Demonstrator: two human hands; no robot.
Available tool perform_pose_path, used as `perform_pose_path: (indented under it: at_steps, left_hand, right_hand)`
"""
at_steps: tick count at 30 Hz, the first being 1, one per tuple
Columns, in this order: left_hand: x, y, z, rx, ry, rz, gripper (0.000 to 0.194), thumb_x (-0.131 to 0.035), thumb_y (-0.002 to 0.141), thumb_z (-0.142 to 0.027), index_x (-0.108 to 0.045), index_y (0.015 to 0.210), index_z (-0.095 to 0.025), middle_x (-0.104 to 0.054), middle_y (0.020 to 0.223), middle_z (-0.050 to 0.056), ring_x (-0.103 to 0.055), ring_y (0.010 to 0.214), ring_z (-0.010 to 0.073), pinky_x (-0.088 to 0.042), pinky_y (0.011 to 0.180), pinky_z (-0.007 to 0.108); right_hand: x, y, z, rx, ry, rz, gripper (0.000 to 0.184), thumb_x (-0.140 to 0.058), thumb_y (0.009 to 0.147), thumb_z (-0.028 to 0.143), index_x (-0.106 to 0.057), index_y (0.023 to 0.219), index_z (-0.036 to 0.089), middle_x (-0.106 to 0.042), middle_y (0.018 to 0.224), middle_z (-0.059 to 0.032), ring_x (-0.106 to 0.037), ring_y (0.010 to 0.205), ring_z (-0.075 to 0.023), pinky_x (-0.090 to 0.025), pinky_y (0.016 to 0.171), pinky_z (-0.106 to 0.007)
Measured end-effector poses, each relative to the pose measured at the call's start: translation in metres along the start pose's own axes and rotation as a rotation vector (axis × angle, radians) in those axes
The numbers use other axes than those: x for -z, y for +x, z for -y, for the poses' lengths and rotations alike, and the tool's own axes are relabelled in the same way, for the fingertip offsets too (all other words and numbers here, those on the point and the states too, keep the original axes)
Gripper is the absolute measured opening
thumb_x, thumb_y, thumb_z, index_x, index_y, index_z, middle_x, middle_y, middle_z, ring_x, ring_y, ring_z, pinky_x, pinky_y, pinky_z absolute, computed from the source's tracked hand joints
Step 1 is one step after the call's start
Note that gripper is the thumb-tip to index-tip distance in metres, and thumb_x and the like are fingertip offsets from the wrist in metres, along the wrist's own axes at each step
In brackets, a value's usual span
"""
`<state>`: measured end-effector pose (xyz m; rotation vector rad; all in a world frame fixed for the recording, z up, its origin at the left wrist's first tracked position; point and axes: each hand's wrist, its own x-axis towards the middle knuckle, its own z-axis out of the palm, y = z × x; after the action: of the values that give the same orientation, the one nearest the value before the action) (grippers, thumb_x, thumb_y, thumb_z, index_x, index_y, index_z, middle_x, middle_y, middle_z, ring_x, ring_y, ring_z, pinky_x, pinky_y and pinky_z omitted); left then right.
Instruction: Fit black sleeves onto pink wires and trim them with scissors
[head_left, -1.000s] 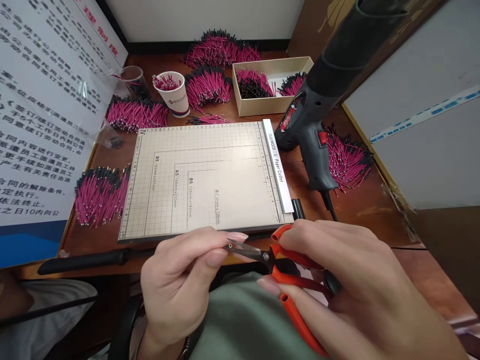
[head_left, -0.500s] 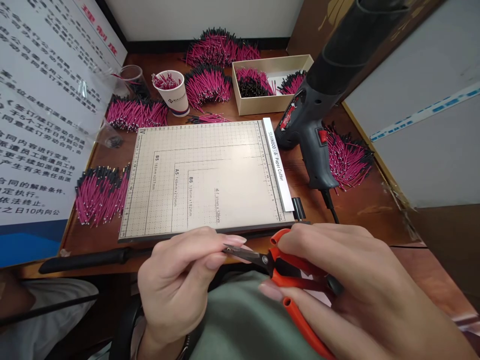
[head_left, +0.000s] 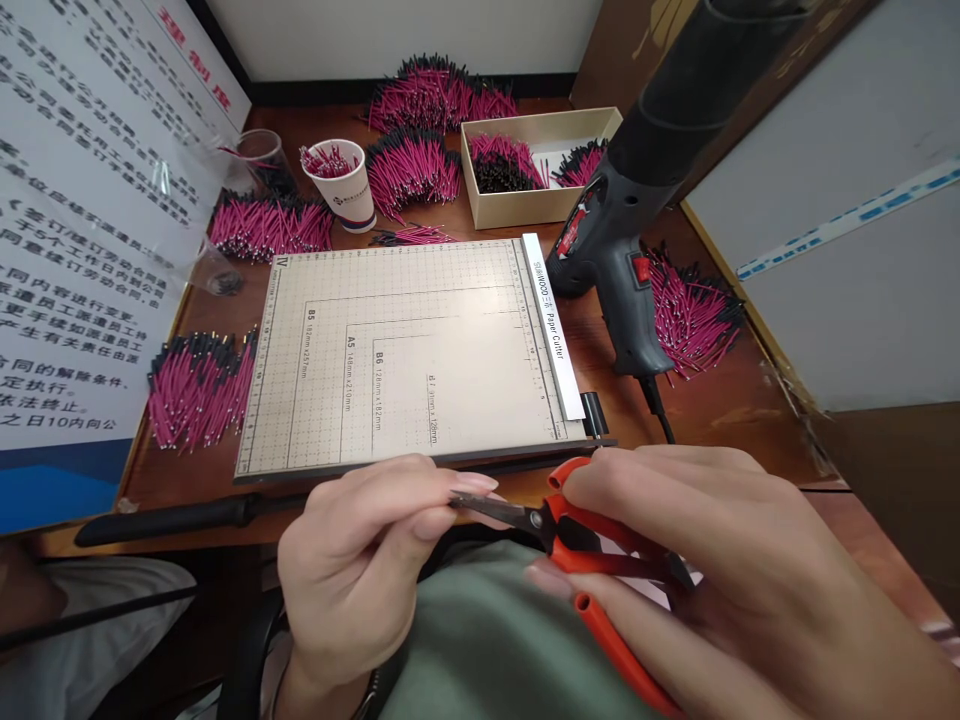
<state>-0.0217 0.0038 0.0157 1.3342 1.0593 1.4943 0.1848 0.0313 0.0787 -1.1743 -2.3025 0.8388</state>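
Scissors [head_left: 535,520]: blades are now lying together; one second earlier they were standing apart around a small ring-shaped end at the left fingertips. Both hands are keeping nearly the same pose. Left hand [head_left: 356,570] is pinching a small piece between thumb and forefinger; the fingers are hiding it, type not determinable. Right hand [head_left: 750,570] is gripping the scissors by the orange loops, tips pointing at the left fingertips. Scissors are being held above the near edge of the desk [head_left: 712,430].

Cutter [head_left: 405,360] is lying just beyond the hands, its black lever [head_left: 165,520] running along the near edge toward the near left corner. Heat gun [head_left: 637,250] is standing beside the cutter's right edge, cord [head_left: 656,405] trailing nearward. Pink-and-black wires are forming heaps: right heap [head_left: 694,315] by the right edge, left heap [head_left: 201,390] by the left edge, far heap [head_left: 435,95] by the far edge. Paper cup [head_left: 349,200] and box [head_left: 525,210] are holding more wires toward the far edge. Clear cup [head_left: 262,150] is standing near the far left corner.
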Motion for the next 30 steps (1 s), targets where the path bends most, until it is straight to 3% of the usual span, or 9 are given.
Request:
perform_pose_path:
  at_steps: [5,10,17,23,27,30]
  left_hand:
    - [0.001,0.0,0.0,-0.001,0.026,0.002,0.023,-0.067,0.099,-0.02,-0.079,0.112,-0.034,-0.08,0.097,-0.006,-0.075,0.077,0.0112,-0.063,0.071,0.021]
    - [0.002,-0.002,0.001,0.001,0.033,-0.001,0.026,-0.065,0.101,-0.02,-0.077,0.116,-0.036,-0.08,0.099,-0.009,-0.073,0.077,0.0094,-0.061,0.073,0.02]
    - [0.004,-0.002,0.0,-0.044,0.099,0.013,0.026,-0.062,0.103,-0.022,-0.076,0.121,-0.035,-0.08,0.093,-0.006,-0.056,0.05,0.0068,-0.053,0.052,0.02]
    - [0.002,-0.003,-0.002,-0.019,0.145,-0.017,0.023,-0.061,0.103,-0.025,-0.078,0.115,-0.034,-0.074,0.073,-0.005,-0.052,0.047,0.0067,-0.045,0.045,0.021]
    - [-0.001,-0.004,-0.001,-0.066,0.189,-0.071,0.019,-0.063,0.102,-0.026,-0.08,0.109,-0.029,-0.076,0.077,-0.001,-0.053,0.044,0.0082,-0.048,0.043,0.023]
    - [-0.002,-0.003,-0.001,-0.086,0.221,-0.089,0.017,-0.064,0.101,-0.027,-0.08,0.104,-0.028,-0.079,0.084,0.0,-0.061,0.047,0.0109,-0.056,0.051,0.026]
  right_hand:
    - [0.0,0.0,0.002,0.018,-0.056,0.003,0.01,-0.052,0.09,0.014,-0.06,0.092,0.02,-0.061,0.07,0.0045,-0.049,0.06,-0.0098,-0.039,0.058,-0.026]
    - [0.0,0.004,0.002,0.038,-0.064,0.026,0.014,-0.05,0.092,0.014,-0.058,0.081,0.018,-0.063,0.069,0.0021,-0.053,0.058,-0.0098,-0.04,0.056,-0.026]
    - [-0.003,0.009,0.002,0.037,-0.005,-0.014,0.021,-0.055,0.092,0.019,-0.049,0.071,0.018,-0.054,0.06,0.003,-0.046,0.052,-0.0083,-0.035,0.051,-0.025]
    - [-0.002,0.01,0.0,0.066,-0.019,0.004,0.003,-0.056,0.09,0.016,-0.057,0.087,0.016,-0.051,0.062,0.0052,-0.04,0.052,-0.0073,-0.032,0.051,-0.024]
    - [-0.001,0.009,-0.002,0.074,-0.038,0.007,0.008,-0.054,0.087,0.012,-0.054,0.081,0.018,-0.056,0.065,0.003,-0.047,0.056,-0.0097,-0.034,0.054,-0.026]
    - [0.001,0.008,-0.003,0.068,-0.054,0.03,0.007,-0.055,0.086,0.012,-0.056,0.084,0.019,-0.057,0.066,0.0032,-0.048,0.056,-0.0099,-0.035,0.053,-0.027]
